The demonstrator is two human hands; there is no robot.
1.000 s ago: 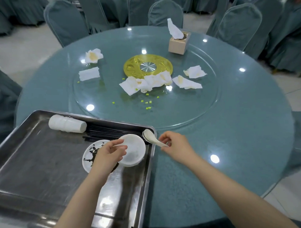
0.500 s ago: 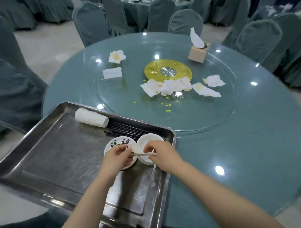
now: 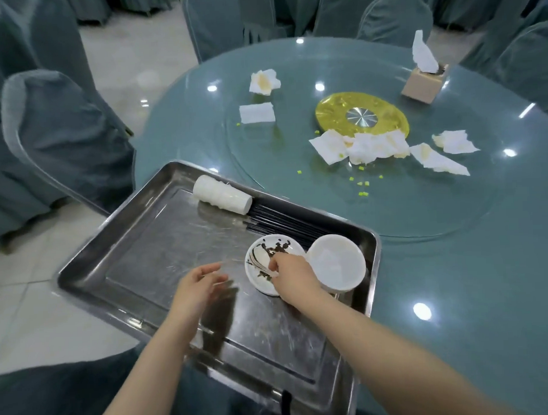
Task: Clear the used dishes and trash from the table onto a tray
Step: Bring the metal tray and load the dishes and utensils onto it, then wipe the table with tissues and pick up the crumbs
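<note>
Here the right hand (image 3: 289, 276) has its fingers curled together, pinching the handle of a white spoon (image 3: 259, 257) whose bowl lies in the stained plate (image 3: 270, 263). The left hand (image 3: 201, 286) hovers just beside it over the bare tray floor, fingers loosely spread and holding nothing; its outline is blurred.

The plate sits near the tray's (image 3: 91, 263) right edge, smeared with dark sauce. Touching it on the right is a white bowl (image 3: 336, 262), close to the tray's far right corner. Behind both, black chopsticks (image 3: 282, 221) lie along the far edge, and a stack of white cups (image 3: 222, 194) lies on its side at the far left end of them.

The tray overlaps the near left edge of the round table (image 3: 455, 278). On the glass turntable (image 3: 421, 202) crumpled napkins (image 3: 360, 147) cluster by the yellow centre disc (image 3: 331, 112), with two more (image 3: 444, 151) to the right and two others (image 3: 257, 113) toward the table's far left edge. Small green scraps (image 3: 362, 183) dot the glass. A tissue box (image 3: 423, 84) stands at the far right. Covered chairs (image 3: 65, 134) ring the table.
</note>
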